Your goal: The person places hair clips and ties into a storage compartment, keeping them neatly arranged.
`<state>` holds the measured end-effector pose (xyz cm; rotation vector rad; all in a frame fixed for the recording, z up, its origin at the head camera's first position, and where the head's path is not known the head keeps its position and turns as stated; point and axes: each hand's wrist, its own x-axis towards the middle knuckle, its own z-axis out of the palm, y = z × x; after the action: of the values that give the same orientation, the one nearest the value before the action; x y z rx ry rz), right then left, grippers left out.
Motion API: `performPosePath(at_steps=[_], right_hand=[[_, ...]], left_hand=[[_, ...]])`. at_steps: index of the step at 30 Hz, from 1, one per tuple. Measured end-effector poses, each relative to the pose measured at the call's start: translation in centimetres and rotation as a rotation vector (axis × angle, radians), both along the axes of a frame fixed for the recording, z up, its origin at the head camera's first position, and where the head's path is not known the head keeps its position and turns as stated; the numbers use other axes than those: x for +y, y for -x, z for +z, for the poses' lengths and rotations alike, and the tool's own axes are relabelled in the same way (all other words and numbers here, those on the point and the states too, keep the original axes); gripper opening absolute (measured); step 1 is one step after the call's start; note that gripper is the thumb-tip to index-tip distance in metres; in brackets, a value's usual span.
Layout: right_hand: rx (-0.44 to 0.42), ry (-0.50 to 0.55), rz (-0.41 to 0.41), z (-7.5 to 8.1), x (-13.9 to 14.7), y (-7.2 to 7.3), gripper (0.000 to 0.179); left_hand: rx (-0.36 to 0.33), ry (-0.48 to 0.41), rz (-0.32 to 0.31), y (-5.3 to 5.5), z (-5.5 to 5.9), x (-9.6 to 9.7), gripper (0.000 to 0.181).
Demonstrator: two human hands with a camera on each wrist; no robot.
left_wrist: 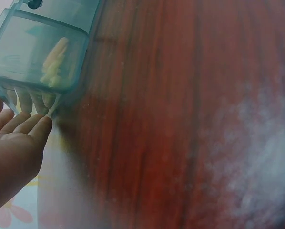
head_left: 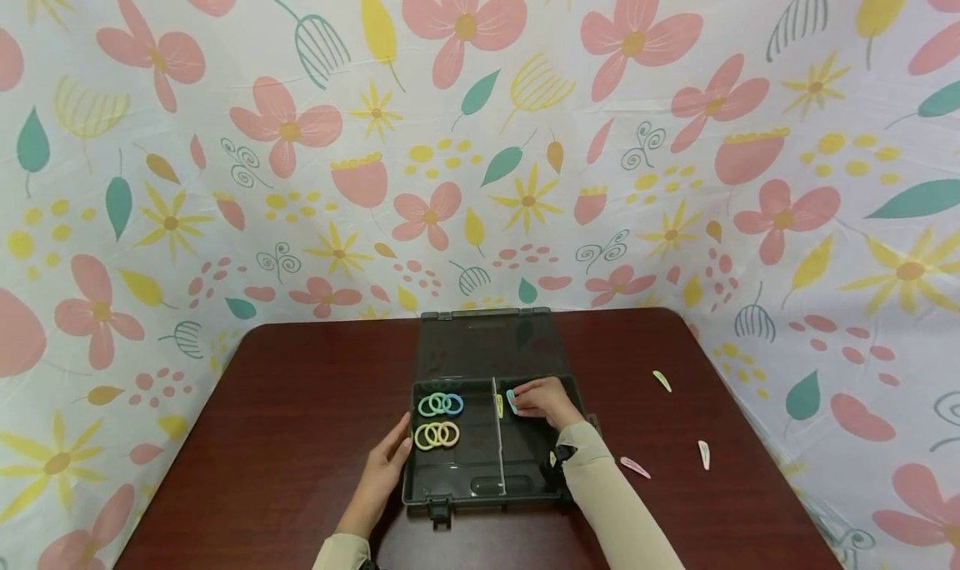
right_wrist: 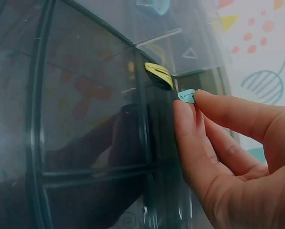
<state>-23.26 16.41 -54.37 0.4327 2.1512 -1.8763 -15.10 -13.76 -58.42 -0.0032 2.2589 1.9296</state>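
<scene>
A dark see-through plastic box (head_left: 457, 474) lies on the table, its lid (head_left: 487, 345) folded back. My right hand (head_left: 546, 402) is over the right compartment, pinching a light blue hair clip (right_wrist: 186, 96) between thumb and fingertips. Beside that clip a yellow hair clip (right_wrist: 159, 74) rests along the divider (head_left: 498, 453). The left compartment holds a row of blue and green hair ties (head_left: 461, 404) above a row of yellow and peach hair ties (head_left: 457, 435). My left hand (head_left: 380, 478) touches the box's left side with nearly straight fingers.
On the table (head_left: 300, 437) right of the box lie a yellow-green hair clip (head_left: 662, 381), a whitish hair clip (head_left: 704, 455) and a pink hair clip (head_left: 635, 467). A pale piece beside the right wrist is partly hidden. Flowered cloth (head_left: 480, 137) hangs behind the table.
</scene>
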Motion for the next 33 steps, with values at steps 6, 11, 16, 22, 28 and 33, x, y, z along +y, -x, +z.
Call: performPosePath(at_steps=[6, 11, 16, 22, 28, 33], right_hand=[[-0.016, -0.038, -0.015, -0.5, -0.5, 0.2, 0.016], [-0.035, -0.075, -0.065, -1.1, -0.9, 0.4, 0.019], [0.004, -0.116, -0.055, -1.0, -1.3, 0.4, 0.020], [0.016, -0.141, -0.065, -1.1, -1.6, 0.3, 0.019], [0.012, -0.179, -0.068, -1.2, -1.9, 0.4, 0.018], [0.010, -0.190, -0.064, -1.2, -1.9, 0.4, 0.018]], left_hand=[[0.020, 0.002, -0.005, 0.0, -0.1, 0.1, 0.052], [0.034, 0.001, -0.012, 0.1, -0.1, 0.1, 0.051], [0.043, 0.000, -0.007, 0.2, 0.1, 0.0, 0.051], [0.055, 0.007, -0.010, 0.2, 0.1, 0.0, 0.051], [0.062, 0.019, -0.007, 0.1, -0.1, 0.0, 0.051], [0.058, 0.012, -0.003, 0.2, -0.2, 0.0, 0.051]])
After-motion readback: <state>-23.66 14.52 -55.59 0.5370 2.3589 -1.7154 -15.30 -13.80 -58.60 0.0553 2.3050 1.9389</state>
